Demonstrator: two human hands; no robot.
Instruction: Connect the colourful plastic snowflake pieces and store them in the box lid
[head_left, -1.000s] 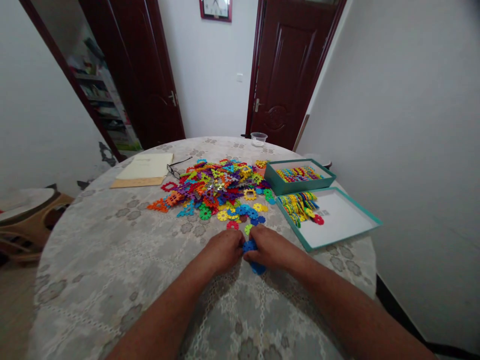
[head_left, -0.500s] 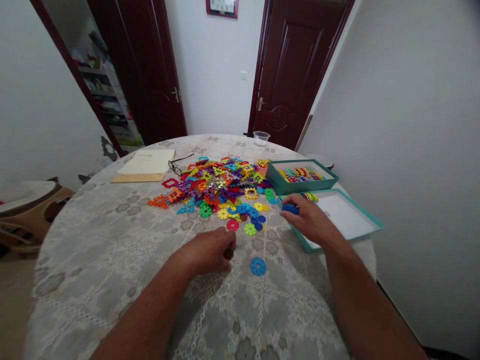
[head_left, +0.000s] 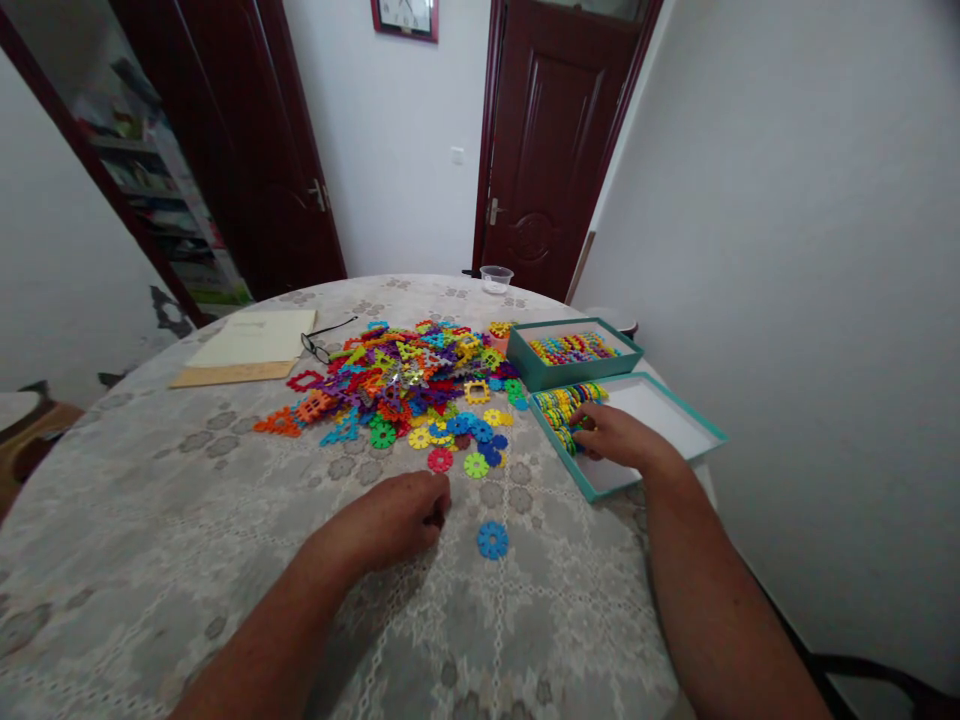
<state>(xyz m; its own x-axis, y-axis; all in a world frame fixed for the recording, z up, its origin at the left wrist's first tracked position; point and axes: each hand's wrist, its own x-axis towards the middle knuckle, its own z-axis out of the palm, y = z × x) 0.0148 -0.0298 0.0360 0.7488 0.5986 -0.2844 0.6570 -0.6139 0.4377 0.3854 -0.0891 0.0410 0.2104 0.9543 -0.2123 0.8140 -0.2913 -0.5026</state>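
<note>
My right hand (head_left: 607, 432) is inside the shallow teal-edged box lid (head_left: 660, 412), its fingers closed round toothed plastic discs at the near side of the stacked rows (head_left: 559, 408). Which discs it grips is partly hidden by the fingers. My left hand (head_left: 412, 508) rests on the tablecloth with fingers curled inward; whatever may be in it is hidden. A single blue toothed disc (head_left: 493, 540) lies flat to the right of it. Just beyond the left hand lie a red disc (head_left: 440, 460) and a lime disc (head_left: 476, 465).
A large heap of colourful plastic pieces (head_left: 405, 370) covers the table's middle. Behind the lid stands a deeper teal box (head_left: 547, 375) with more coloured rows. Papers (head_left: 244, 340), eyeglasses (head_left: 319, 350) and a clear bowl (head_left: 496, 280) lie farther back.
My right hand has gone down into the lid with the dark blue discs it held above the lid's edge. The view has shifted right. My left hand stays curled on the table.
</note>
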